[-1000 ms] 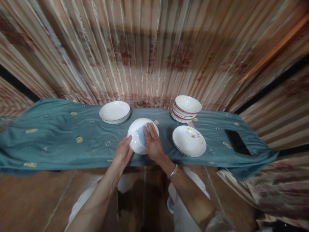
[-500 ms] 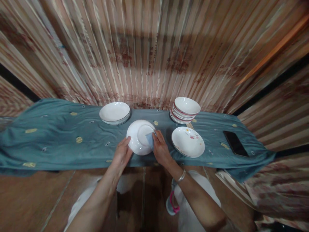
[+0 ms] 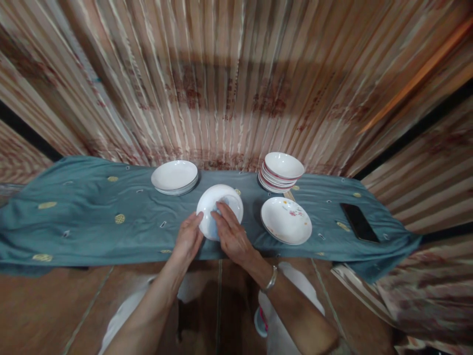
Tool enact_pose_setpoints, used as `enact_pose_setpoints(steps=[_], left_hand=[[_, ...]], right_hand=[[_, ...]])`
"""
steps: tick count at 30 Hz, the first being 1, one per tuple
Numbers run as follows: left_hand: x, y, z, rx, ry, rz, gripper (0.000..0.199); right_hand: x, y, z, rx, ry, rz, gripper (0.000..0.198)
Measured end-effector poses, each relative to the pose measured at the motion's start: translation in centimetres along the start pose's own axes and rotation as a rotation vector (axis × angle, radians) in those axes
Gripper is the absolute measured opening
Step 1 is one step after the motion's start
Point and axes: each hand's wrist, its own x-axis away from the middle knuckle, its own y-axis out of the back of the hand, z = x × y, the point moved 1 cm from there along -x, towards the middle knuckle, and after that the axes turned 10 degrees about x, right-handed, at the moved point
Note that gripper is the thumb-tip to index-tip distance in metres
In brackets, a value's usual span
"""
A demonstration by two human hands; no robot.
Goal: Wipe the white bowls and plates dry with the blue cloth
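A white plate point(image 3: 210, 199) is held up over the near middle of the table, its underside with the foot ring facing me. My left hand point(image 3: 188, 235) grips its left edge, thumb on the near face. A light blue cloth point(image 3: 211, 228) lies against the plate's underside, pressed there by the fingers of my right hand point(image 3: 233, 236), which partly cover it. Right of my hands rests a white plate with a floral print point(image 3: 286, 222), apparently on top of another.
A stack of white plates point(image 3: 175, 176) stands at the back left. Red-banded bowls point(image 3: 284, 167) are stacked at the back right. A black phone point(image 3: 359, 223) lies near the right end of the teal tablecloth point(image 3: 92, 197). Pleated curtains point(image 3: 221, 98) hang behind.
My right hand has moved left across the plate's underside with the cloth, from the right edge toward the middle. The plate has shifted slightly right; my left hand keeps its grip.
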Motion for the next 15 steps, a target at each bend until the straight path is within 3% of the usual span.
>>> enact_pose_setpoints(steps=[7, 15], left_hand=[[0.4, -0.6, -0.2, -0.023, 0.012, 0.014, 0.034], [0.4, -0.4, -0.2, -0.006, 0.021, -0.013, 0.034]], right_hand=[[-1.6, -1.4, -2.3, 0.027, -0.031, -0.04, 0.043], [-1.3, -1.3, -5.5, 0.03, -0.243, -0.075, 0.043]])
